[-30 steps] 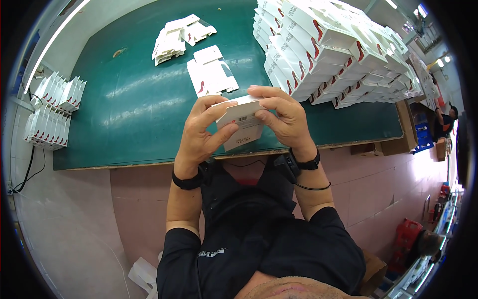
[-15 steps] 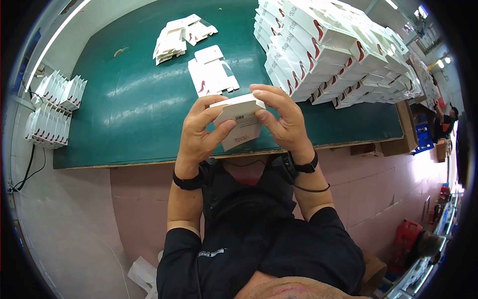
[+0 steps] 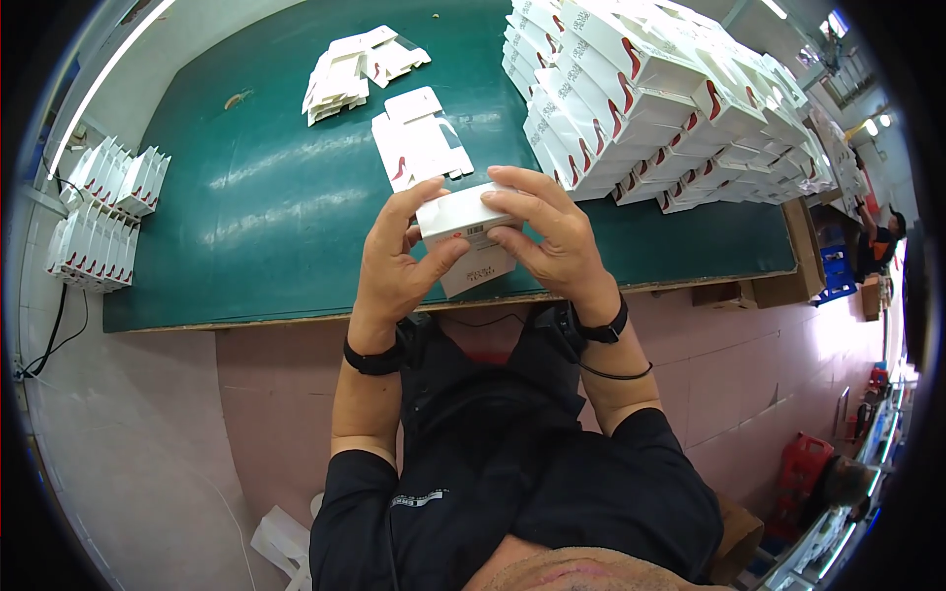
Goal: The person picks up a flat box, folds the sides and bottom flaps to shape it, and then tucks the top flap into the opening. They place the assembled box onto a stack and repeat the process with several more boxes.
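Observation:
Between my two hands is a white cardboard box [image 3: 480,272], held above the front edge of the green table. Its end panel faces up and looks folded flat across the top. My left hand [image 3: 404,246] grips the box's left side, thumb on the printed front face and fingers behind. On the other side my right hand [image 3: 552,234] has its thumb on the front and its fingers lying over the top end. Just beyond the box, a flattened white carton [image 3: 419,138] with a red high-heel shoe picture lies on the table.
A tall stack of white boxes [image 3: 631,108] fills the table's right side. More flat cartons [image 3: 340,79] lie at the far left of the green table [image 3: 256,227]. Rows of boxes [image 3: 97,246] stand at the left wall. A person [image 3: 877,241] is far right, near a blue crate [image 3: 838,271].
The box's end panel, raised at an angle before, now lies across the top. My right fingers have shifted inward over it, and the box has tipped slightly.

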The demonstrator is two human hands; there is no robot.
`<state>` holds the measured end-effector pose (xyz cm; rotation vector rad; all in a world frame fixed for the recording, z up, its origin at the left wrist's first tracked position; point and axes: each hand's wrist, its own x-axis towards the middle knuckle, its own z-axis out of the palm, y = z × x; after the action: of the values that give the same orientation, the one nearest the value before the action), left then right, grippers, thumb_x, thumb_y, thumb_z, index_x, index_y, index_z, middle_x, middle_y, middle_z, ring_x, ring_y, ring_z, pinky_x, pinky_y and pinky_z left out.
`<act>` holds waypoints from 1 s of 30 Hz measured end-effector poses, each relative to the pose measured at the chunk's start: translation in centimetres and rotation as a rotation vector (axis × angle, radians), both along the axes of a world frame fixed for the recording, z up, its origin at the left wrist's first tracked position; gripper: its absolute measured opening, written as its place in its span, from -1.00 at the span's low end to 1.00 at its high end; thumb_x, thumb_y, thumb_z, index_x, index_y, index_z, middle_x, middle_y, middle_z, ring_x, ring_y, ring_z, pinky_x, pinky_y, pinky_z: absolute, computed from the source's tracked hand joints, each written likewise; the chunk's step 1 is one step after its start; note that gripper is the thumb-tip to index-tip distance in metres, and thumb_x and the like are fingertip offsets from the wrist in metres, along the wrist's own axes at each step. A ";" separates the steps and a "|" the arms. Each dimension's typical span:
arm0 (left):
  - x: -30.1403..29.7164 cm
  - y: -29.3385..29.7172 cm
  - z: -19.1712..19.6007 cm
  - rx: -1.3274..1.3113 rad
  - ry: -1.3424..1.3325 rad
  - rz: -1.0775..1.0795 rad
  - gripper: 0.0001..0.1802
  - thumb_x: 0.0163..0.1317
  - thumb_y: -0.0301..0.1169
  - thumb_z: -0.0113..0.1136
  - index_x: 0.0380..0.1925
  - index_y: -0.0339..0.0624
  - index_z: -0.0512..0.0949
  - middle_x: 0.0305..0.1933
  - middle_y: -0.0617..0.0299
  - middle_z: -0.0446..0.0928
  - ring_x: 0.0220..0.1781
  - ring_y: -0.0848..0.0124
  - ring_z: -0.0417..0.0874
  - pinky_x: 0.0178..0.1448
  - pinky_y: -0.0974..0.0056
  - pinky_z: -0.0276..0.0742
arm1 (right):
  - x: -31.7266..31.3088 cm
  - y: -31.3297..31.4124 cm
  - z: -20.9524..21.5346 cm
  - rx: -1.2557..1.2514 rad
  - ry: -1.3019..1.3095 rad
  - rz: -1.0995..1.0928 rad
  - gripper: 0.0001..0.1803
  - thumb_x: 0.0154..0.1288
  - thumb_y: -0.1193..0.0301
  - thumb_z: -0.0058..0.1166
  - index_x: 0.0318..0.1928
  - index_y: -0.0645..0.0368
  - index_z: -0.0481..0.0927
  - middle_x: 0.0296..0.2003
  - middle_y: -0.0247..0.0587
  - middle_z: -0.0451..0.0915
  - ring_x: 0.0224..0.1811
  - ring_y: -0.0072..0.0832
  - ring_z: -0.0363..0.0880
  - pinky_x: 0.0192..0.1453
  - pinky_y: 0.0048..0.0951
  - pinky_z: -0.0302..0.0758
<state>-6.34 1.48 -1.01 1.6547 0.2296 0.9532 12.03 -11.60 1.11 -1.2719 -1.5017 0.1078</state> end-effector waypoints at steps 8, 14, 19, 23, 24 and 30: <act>-0.2 0.7 -0.3 0.190 -0.010 -0.003 -0.55 0.24 -0.49 0.57 0.12 -0.22 0.67 0.24 0.07 0.56 0.19 0.28 0.70 0.18 0.22 0.75 | -0.1 0.0 0.1 0.015 -0.042 -0.058 -0.57 0.21 0.55 0.48 0.12 0.16 0.71 0.26 -0.05 0.65 0.23 -0.18 0.69 0.21 -0.27 0.67; 0.0 0.7 -0.5 0.169 -0.005 -0.005 -0.63 0.22 -0.49 0.59 0.02 -0.22 0.71 0.20 0.08 0.58 0.15 0.30 0.71 0.14 0.23 0.77 | 0.1 -0.3 0.0 -0.013 -0.034 -0.046 -0.62 0.22 0.54 0.48 0.05 0.19 0.70 0.24 -0.04 0.66 0.20 -0.17 0.70 0.20 -0.27 0.67; 0.1 0.7 -0.5 0.149 -0.002 -0.024 -0.67 0.20 -0.49 0.60 -0.05 -0.23 0.71 0.17 0.09 0.60 0.11 0.31 0.72 0.10 0.25 0.77 | 0.1 -0.5 0.2 -0.037 -0.006 -0.033 -0.68 0.24 0.54 0.46 -0.01 0.20 0.68 0.24 -0.05 0.66 0.18 -0.17 0.71 0.17 -0.27 0.69; 0.2 0.6 -0.5 0.144 0.012 -0.023 -0.67 0.19 -0.49 0.61 -0.08 -0.23 0.69 0.16 0.09 0.60 0.11 0.31 0.72 0.09 0.25 0.77 | 0.2 -0.6 0.2 -0.051 0.006 -0.017 -0.71 0.25 0.54 0.44 -0.04 0.22 0.66 0.24 -0.03 0.66 0.17 -0.18 0.71 0.15 -0.27 0.70; 0.2 0.6 -0.6 0.139 0.012 -0.021 -0.67 0.18 -0.49 0.61 -0.09 -0.23 0.69 0.16 0.09 0.60 0.10 0.32 0.72 0.08 0.26 0.77 | 0.2 -0.6 0.2 -0.051 0.002 -0.016 -0.71 0.26 0.54 0.44 -0.05 0.22 0.65 0.24 -0.03 0.65 0.17 -0.18 0.71 0.14 -0.27 0.71; 0.4 0.5 -0.7 0.112 0.023 -0.026 -0.66 0.17 -0.50 0.62 -0.10 -0.22 0.67 0.17 0.10 0.60 0.12 0.32 0.72 0.08 0.26 0.78 | 0.5 -0.7 0.3 -0.092 0.034 0.014 -0.73 0.28 0.55 0.43 -0.06 0.24 0.64 0.24 -0.01 0.64 0.16 -0.22 0.72 0.11 -0.31 0.73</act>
<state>-5.98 1.93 -1.70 1.7678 0.1729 0.9422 12.50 -12.31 1.39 -1.3265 -1.4908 0.2089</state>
